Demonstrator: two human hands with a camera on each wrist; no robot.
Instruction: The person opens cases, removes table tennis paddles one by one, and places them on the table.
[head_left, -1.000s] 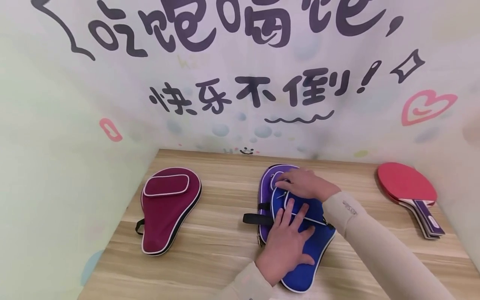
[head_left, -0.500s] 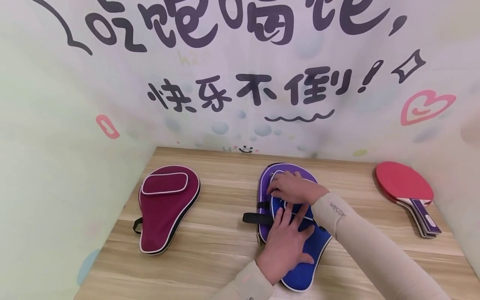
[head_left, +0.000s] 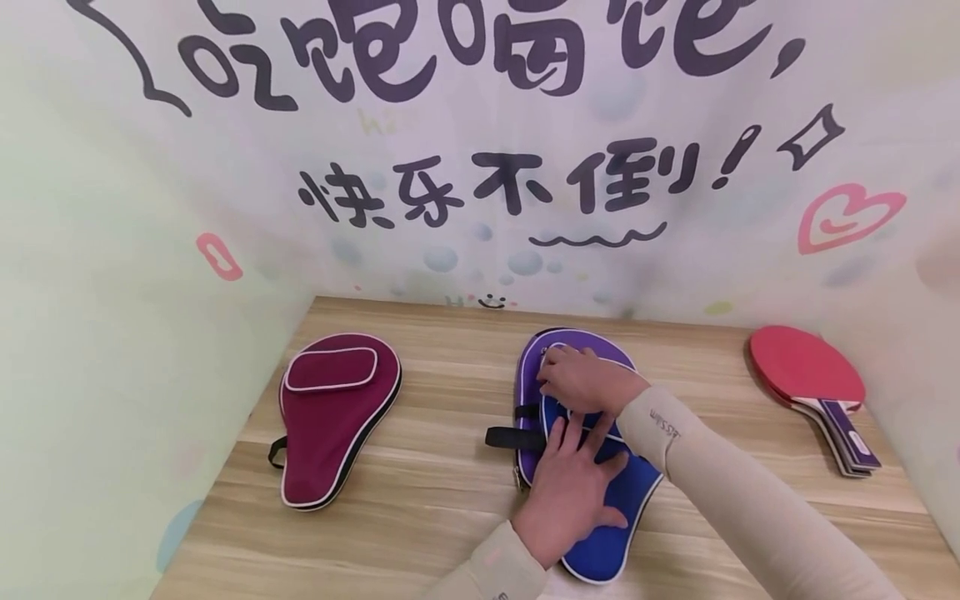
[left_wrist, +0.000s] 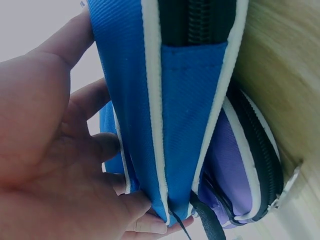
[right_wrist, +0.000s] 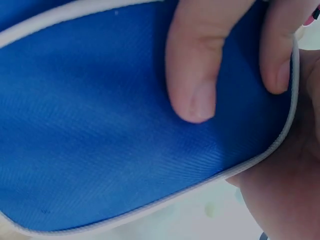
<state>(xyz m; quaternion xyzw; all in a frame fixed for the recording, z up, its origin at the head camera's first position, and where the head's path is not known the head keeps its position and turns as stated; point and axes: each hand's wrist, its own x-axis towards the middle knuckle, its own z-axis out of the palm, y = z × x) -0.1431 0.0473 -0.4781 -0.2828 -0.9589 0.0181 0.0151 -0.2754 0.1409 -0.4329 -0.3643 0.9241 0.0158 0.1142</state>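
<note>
A blue table tennis bat case [head_left: 611, 546] with white piping lies on a purple case [head_left: 528, 383]. My left hand [head_left: 566, 492] rests spread on the blue case, fingertips on its front pocket [right_wrist: 100, 125]. In the right wrist view, two fingertips [right_wrist: 197, 102] press that pocket's cloth. My right hand [head_left: 588, 379] is at the blue case's rounded far end, fingers bent down towards its left edge. Its fingertips are hidden, so I cannot tell what they hold. The left wrist view shows the blue case's side with a dark zip [left_wrist: 199, 22] beyond the palm.
A maroon bat case [head_left: 337, 425] lies at the left of the wooden table [head_left: 442, 500]. Red bats [head_left: 810, 367] lie stacked at the right. A black strap [head_left: 513, 437] sticks out left of the cases. A printed wall [head_left: 420, 267] stands behind.
My right hand has moved left and slightly nearer along the blue case's far end, and its fingers now look more bent. The left hand stays in place on the case.
</note>
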